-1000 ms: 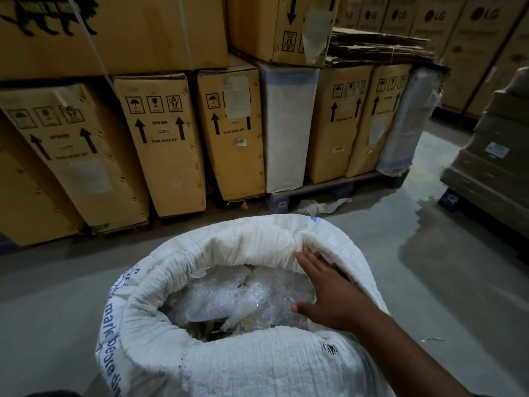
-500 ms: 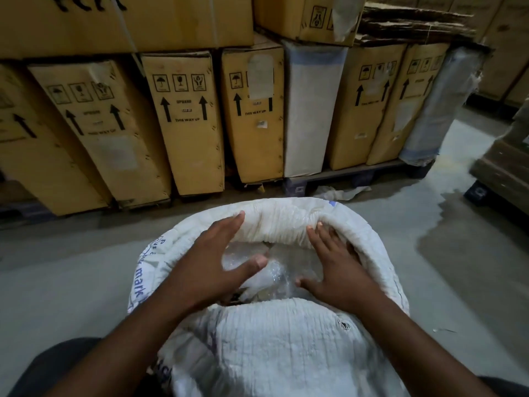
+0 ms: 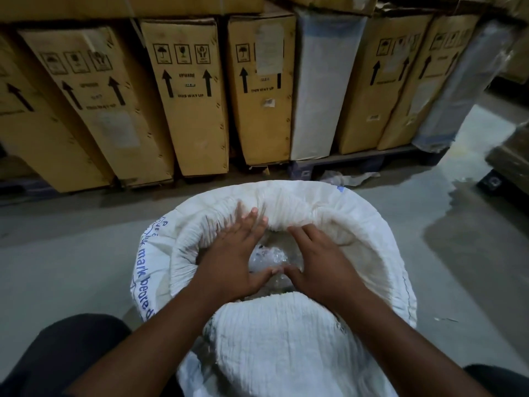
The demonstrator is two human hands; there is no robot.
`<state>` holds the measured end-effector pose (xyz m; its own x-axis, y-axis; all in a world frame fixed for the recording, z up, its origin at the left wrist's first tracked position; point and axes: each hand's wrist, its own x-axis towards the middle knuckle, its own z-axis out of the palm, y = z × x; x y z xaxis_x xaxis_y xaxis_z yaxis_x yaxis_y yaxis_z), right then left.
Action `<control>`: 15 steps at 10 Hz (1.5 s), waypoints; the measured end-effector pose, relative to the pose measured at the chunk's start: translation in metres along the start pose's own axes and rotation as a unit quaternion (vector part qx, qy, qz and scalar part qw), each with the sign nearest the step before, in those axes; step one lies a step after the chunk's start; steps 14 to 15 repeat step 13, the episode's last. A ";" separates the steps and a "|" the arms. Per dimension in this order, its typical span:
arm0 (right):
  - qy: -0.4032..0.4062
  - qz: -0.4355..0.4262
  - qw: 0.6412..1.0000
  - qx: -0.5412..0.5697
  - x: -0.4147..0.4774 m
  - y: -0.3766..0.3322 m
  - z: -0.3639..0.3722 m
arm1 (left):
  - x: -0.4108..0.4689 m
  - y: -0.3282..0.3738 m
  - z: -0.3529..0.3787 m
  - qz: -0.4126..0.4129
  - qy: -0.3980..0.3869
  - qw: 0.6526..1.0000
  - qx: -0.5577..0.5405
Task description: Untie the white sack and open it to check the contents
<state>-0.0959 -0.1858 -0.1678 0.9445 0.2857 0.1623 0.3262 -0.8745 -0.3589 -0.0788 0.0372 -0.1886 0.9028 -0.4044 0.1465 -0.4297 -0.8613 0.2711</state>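
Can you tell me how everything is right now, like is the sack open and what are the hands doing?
Sack: open, rim rolled outward.
Plastic inside: crumpled, clear, partly hidden by hands.
Left hand: open, fingers spread, inside the sack mouth.
Right hand: open, flat, inside the mouth too.
Boxes: closed, standing, some leaning.
Floor: wet-looking patch at right.

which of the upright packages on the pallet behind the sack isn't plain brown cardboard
The white-wrapped package, standing straight behind the sack. It is pale with no printing, while the cartons on both sides are brown with black arrows.
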 end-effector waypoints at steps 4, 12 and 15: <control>-0.085 0.076 0.993 -0.014 -0.003 0.033 0.004 | 0.008 -0.021 -0.007 -0.130 0.012 0.991 0.039; 0.127 0.037 0.990 -0.057 -0.021 0.009 -0.071 | 0.020 0.020 -0.061 -0.071 0.123 0.988 0.054; 0.141 0.026 0.985 -0.094 0.018 0.014 -0.078 | 0.052 0.018 -0.079 -0.049 0.137 0.986 0.078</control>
